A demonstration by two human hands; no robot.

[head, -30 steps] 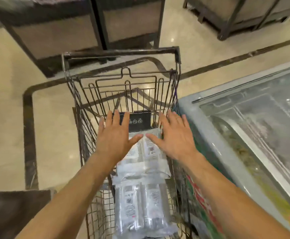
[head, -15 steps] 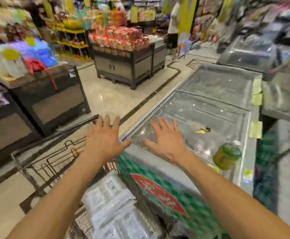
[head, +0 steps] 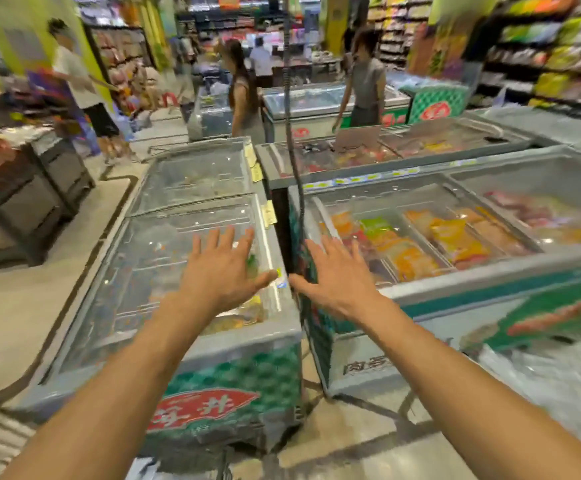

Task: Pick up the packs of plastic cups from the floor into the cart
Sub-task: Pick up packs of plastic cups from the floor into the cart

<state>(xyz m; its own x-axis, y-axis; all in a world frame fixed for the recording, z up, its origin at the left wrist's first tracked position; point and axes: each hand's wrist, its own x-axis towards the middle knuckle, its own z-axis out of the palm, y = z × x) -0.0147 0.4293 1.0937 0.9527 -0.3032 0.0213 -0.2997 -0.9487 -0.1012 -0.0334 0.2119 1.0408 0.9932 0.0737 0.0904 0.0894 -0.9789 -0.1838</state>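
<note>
While both bare arms stretch forward, the left hand (head: pixel 225 271) and the right hand (head: pixel 337 275) hang in the air side by side. Their palms face down, the fingers are straight and fanned, and the thumbs point at each other across a small gap. Neither hand holds or touches anything. Behind the left hand is a grey glass-lidded chest freezer with a green-and-red front panel (head: pixel 178 244). Behind the right hand is a second grey chest freezer holding orange and yellow bags (head: pixel 490 282). A dark cable (head: pixel 291 133) hangs down between the two freezers.

A second ago the same spread hands hovered over a dark wire shopping cart with clear-wrapped packs of plastic cups lying in it. Half a second ago that cart sat at the near left. Now the view has swung right and the cart is all but out of frame. Only a pale blurred sliver of wrapping (head: pixel 171 471) shows at the near bottom edge. At the near right, low on the beige tiled floor (head: pixel 12 306) against the second freezer's front, lies a whitish glossy crinkled mass (head: pixel 552 386). It is too smeared to tell whether it is packs of cups.
</note>
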